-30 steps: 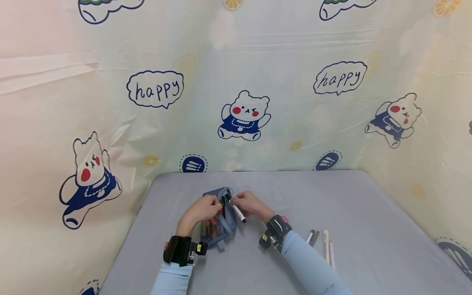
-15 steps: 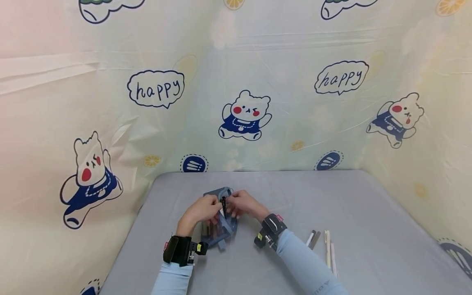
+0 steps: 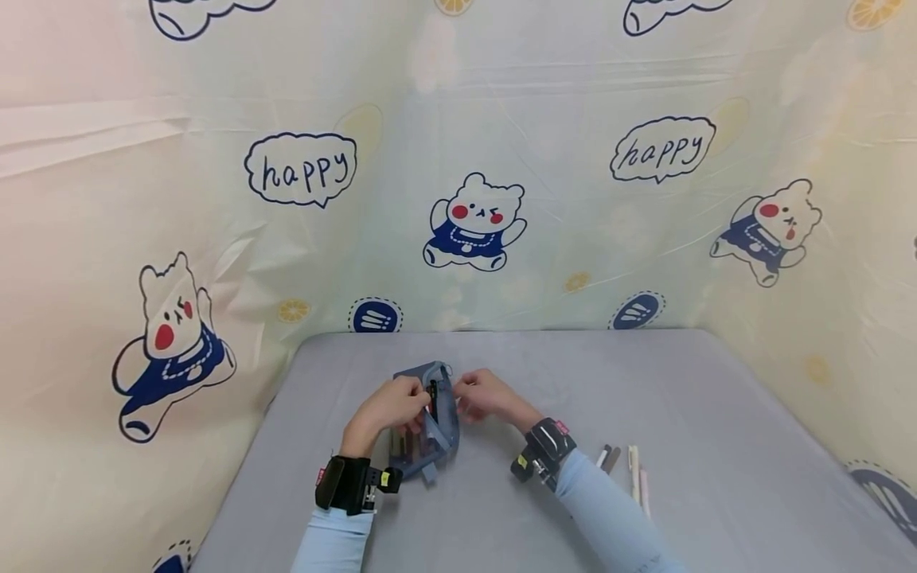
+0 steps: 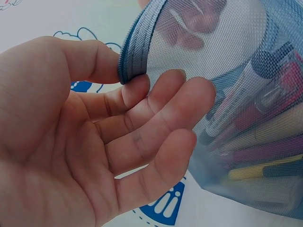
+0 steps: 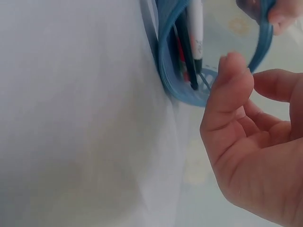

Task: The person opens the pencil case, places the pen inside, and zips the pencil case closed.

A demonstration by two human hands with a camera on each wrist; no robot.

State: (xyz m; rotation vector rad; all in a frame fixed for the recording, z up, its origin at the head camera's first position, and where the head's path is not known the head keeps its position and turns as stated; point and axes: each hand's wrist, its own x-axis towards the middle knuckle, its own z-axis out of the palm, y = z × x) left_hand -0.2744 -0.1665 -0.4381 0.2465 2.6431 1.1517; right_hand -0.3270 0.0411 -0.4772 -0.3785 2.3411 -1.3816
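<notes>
A blue mesh pencil case [image 3: 447, 418] lies on the table with its zipped mouth open. My left hand [image 3: 390, 404] pinches the zipper edge [image 4: 137, 47] between thumb and index finger, the other fingers spread below it. Through the mesh in the left wrist view show several pens, among them a yellow one [image 4: 251, 171]. My right hand [image 3: 487, 395] is just right of the opening, fingers loosely bent and nothing seen between them. Inside the mouth, in the right wrist view, a white marker [image 5: 195, 28] rests beside a dark pen [image 5: 185, 49].
On the grey table [image 3: 544, 509], to the right of the right forearm, lie a grey pen [image 3: 611, 459], a cream pen [image 3: 634, 473] and a pink pen [image 3: 644, 492]. A printed curtain [image 3: 559, 199] hangs behind the table's far edge.
The right hand moved left to the case's mouth with a white marker, then back right without it. The marker is now inside the case. The left hand keeps its place on the zipper edge.
</notes>
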